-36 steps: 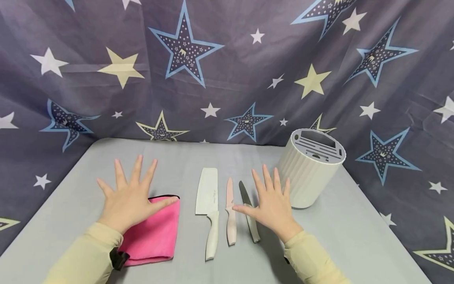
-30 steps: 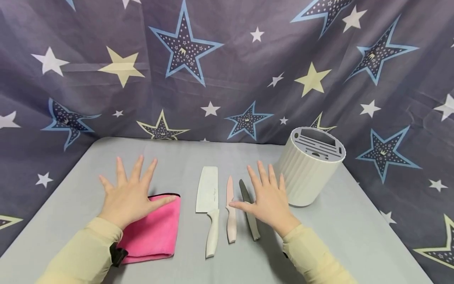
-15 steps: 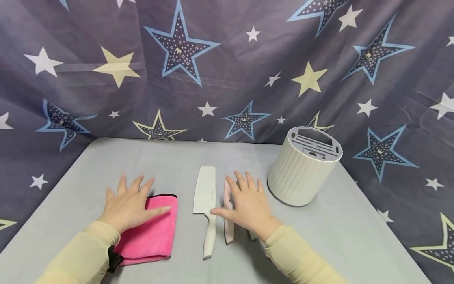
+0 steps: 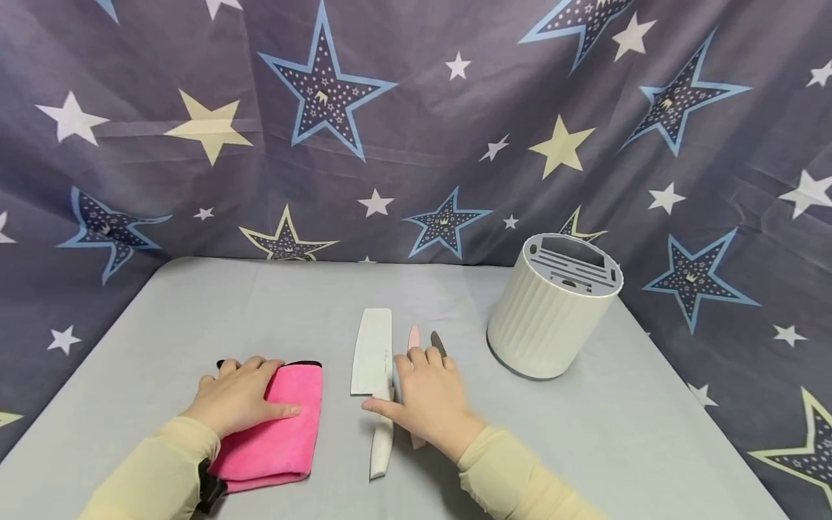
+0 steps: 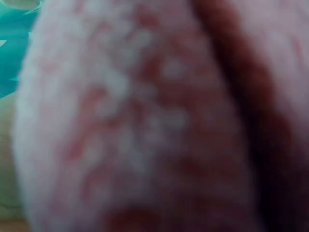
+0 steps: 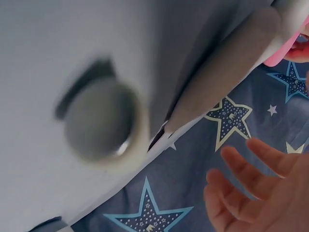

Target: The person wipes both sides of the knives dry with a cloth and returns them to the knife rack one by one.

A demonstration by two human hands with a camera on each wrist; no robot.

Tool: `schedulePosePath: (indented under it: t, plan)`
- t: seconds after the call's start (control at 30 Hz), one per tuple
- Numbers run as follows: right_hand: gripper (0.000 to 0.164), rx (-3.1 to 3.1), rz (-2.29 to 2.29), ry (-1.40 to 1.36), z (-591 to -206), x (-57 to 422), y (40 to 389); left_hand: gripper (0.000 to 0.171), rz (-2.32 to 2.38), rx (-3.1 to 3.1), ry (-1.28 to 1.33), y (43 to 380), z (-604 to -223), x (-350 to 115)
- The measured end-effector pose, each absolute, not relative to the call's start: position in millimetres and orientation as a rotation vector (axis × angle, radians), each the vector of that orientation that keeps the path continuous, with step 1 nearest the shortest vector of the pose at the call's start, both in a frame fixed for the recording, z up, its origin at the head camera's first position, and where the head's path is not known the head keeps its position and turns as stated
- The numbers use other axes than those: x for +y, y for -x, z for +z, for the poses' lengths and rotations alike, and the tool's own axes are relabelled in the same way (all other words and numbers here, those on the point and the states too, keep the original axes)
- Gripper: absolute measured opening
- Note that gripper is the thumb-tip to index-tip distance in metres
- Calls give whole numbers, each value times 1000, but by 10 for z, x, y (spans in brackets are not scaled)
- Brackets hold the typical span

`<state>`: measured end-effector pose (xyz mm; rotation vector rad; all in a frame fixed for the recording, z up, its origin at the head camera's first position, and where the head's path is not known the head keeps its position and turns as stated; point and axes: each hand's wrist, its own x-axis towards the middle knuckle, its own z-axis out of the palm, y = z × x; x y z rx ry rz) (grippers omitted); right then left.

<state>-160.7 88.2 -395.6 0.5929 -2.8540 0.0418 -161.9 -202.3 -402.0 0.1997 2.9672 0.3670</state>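
Note:
A folded pink cloth (image 4: 295,433) with a dark edge lies at the left. My left hand (image 4: 237,397) rests on it, its fingers bent near the far edge and its thumb laid across the top; blurred cloth (image 5: 130,116) fills the left wrist view. A white cleaver (image 4: 372,354) lies in the middle. Over the handles beside it hovers my right hand (image 4: 432,401), thumb above the cleaver's handle, partly covering a pink knife (image 4: 414,336) and a dark-bladed knife (image 4: 438,342). In the right wrist view, this hand's fingers (image 6: 246,171) are loosely bent, apart from the handles.
A ribbed white knife block (image 4: 549,318) with a slotted grey top stands at the back right of the grey table (image 4: 214,303). Behind the table hangs a dark curtain (image 4: 416,137) printed with stars.
Both hands have come down from a spread pose. The left has settled on the pink cloth. The right has shifted left over the knives, its fingers more bent. The knives lie where they were.

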Motion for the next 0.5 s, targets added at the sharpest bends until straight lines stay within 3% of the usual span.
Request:
schedulePosePath:
  t: [0.5]
  plan:
    - [66, -3082, 86, -524, -4030, 710, 1489, 97, 372, 2935, -197, 1692, -4029, -2017]
